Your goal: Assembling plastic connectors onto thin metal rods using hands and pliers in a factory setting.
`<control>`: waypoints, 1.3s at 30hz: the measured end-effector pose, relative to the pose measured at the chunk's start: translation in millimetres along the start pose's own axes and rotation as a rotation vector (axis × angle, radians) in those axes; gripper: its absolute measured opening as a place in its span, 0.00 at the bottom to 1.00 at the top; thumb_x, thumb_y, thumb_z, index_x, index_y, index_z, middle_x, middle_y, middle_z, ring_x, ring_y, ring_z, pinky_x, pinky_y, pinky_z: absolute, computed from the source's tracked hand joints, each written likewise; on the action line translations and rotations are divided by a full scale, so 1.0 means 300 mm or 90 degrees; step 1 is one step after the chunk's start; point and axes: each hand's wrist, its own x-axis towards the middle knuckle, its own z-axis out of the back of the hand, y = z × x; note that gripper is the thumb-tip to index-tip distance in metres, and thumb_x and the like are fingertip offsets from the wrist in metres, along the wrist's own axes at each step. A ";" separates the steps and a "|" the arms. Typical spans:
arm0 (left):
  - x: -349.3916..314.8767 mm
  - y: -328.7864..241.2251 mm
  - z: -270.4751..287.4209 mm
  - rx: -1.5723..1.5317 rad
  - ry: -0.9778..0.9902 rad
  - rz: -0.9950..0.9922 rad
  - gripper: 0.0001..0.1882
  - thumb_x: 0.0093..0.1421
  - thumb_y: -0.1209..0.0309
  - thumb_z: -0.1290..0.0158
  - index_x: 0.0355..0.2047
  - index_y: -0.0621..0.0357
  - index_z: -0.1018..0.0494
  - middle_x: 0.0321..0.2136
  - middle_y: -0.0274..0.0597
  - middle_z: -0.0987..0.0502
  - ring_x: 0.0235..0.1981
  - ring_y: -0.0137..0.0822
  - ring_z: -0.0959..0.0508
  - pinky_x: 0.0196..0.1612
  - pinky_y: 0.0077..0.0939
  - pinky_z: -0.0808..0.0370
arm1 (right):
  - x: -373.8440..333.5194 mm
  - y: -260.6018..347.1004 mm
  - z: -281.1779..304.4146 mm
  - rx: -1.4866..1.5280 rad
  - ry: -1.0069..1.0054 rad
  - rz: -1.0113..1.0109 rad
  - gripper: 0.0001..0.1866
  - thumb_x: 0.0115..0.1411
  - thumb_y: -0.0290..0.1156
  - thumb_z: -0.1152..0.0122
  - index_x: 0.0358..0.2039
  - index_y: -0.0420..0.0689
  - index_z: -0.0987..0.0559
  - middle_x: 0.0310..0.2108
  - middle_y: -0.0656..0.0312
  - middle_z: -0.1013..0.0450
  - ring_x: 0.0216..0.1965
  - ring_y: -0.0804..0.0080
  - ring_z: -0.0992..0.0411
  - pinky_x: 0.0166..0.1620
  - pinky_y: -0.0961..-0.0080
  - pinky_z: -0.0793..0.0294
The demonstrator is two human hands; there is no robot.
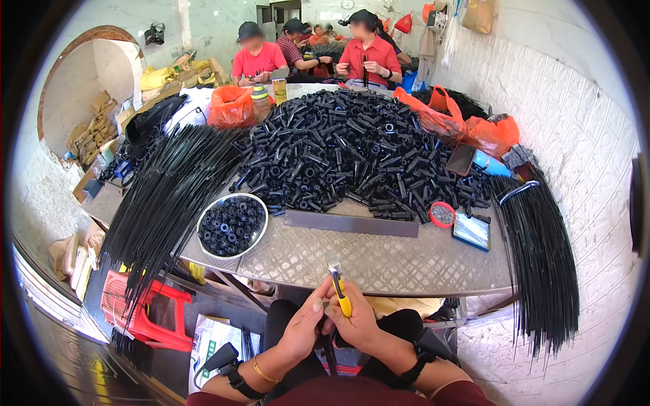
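In front of my lap, just off the table's near edge, my two hands meet. My right hand [357, 323] is closed round a hand tool with a yellow handle [345, 303] and a flat metal head that points at the table. Whether it is a pair of pliers I cannot tell. My left hand [305, 328] presses against the right one, thumb and fingers pinched together. Dark strips [330, 355] hang below the hands. What the left fingers grip is mostly hidden.
A heap of black tubular parts [332, 149] covers the table [305, 260]. Nearby are a bowl of black rings [232, 227], a flat grey bar [352, 223] and a small red dish [442, 214]. Black cable bundles [169, 183] overhang both sides. Several people sit beyond; a red stool [159, 314] stands left.
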 end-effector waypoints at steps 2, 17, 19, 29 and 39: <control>-0.004 0.001 -0.005 -0.038 -0.019 0.020 0.35 0.67 0.51 0.63 0.66 0.61 0.56 0.39 0.32 0.32 0.29 0.22 0.38 0.31 0.16 0.40 | 0.009 -0.007 0.008 -0.017 0.000 0.071 0.10 0.55 0.30 0.39 0.33 0.42 0.29 0.40 0.52 0.34 0.40 0.53 0.35 0.45 0.61 0.35; 0.018 -0.007 -0.002 -0.087 -0.069 0.034 0.31 0.65 0.51 0.62 0.62 0.58 0.44 0.43 0.35 0.31 0.36 0.31 0.30 0.33 0.24 0.32 | 0.046 0.015 0.042 0.033 0.080 -0.060 0.21 0.54 0.41 0.37 0.42 0.40 0.28 0.40 0.49 0.33 0.40 0.50 0.34 0.44 0.63 0.33; 0.032 -0.015 0.019 -0.058 -0.067 0.004 0.30 0.65 0.49 0.63 0.59 0.59 0.38 0.27 0.34 0.32 0.26 0.29 0.33 0.29 0.23 0.36 | 0.061 0.033 0.086 -0.015 0.109 -0.081 0.19 0.53 0.40 0.37 0.39 0.40 0.27 0.37 0.50 0.32 0.39 0.49 0.33 0.41 0.63 0.33; 0.059 -0.084 0.032 -0.003 -0.207 0.003 0.23 0.64 0.56 0.63 0.38 0.65 0.27 0.15 0.32 0.38 0.16 0.24 0.43 0.22 0.21 0.45 | 0.054 0.149 0.269 -0.542 0.295 0.129 0.08 0.46 0.29 0.39 0.27 0.41 0.25 0.27 0.56 0.35 0.30 0.57 0.32 0.32 0.63 0.32; 0.039 -0.083 0.031 -0.034 -0.243 0.024 0.25 0.65 0.53 0.62 0.39 0.63 0.26 0.22 0.31 0.32 0.20 0.21 0.40 0.23 0.16 0.43 | 0.052 0.145 0.211 -0.633 0.235 0.169 0.15 0.43 0.28 0.38 0.34 0.41 0.24 0.44 0.53 0.33 0.46 0.55 0.34 0.48 0.56 0.37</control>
